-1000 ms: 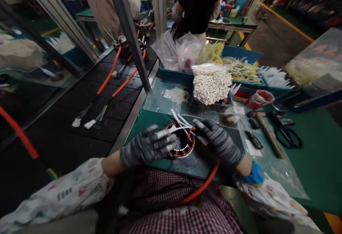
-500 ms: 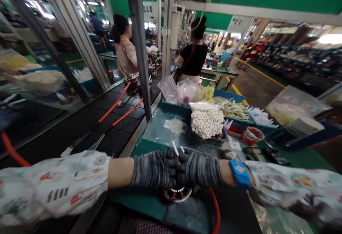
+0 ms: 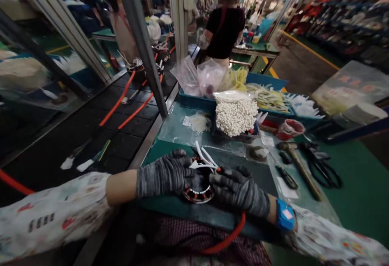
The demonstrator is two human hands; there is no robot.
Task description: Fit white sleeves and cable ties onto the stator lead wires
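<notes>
head cam; looks forward-down; close over green bench (image 3: 358, 201)

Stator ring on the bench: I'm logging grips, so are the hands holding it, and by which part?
Yes. Both hands hold the stator ring by its rim: left hand on the left edge, right hand on the right edge.

Grey knit gloves (image 3: 165, 175), patterned white sleeves (image 3: 51, 217)

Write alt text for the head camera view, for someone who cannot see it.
Two gloved hands, left hand and right hand, grip a round wound motor stator with white leads on a green workbench. Beyond lie a bag of white beads, scissors and a conveyor.
</notes>
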